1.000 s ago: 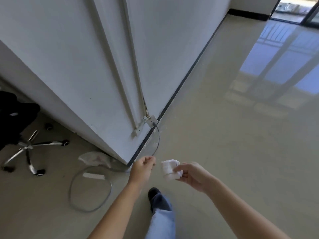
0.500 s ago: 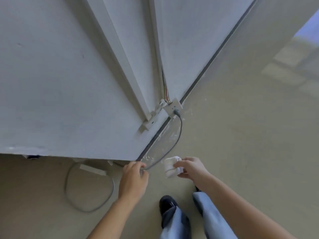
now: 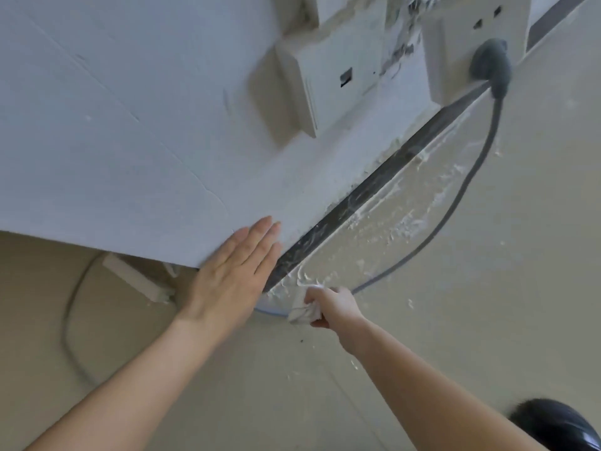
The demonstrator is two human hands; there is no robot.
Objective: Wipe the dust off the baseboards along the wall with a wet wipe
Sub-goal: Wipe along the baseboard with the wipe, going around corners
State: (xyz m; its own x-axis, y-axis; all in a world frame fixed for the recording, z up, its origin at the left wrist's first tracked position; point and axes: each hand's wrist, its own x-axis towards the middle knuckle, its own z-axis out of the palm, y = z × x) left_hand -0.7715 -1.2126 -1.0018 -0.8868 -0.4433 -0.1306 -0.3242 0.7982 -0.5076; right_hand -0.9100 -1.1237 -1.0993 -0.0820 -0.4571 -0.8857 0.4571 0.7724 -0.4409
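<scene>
A black shoe [image 3: 559,424] stands on the floor [image 3: 487,304]. The right hand [image 3: 335,309] grips the bunched-up wet wipe [image 3: 300,312], just beside the near end of the dark, dusty baseboard [image 3: 374,187]. The left hand [image 3: 234,275] lies flat, fingers straight, on the white wall [image 3: 130,141]. Farther off, a grey cable [image 3: 461,193] runs to a socket [image 3: 455,53].

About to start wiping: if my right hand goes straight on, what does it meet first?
Your right hand, wet wipe leading, likely meets the near end of the baseboard; depth is unclear.
</scene>
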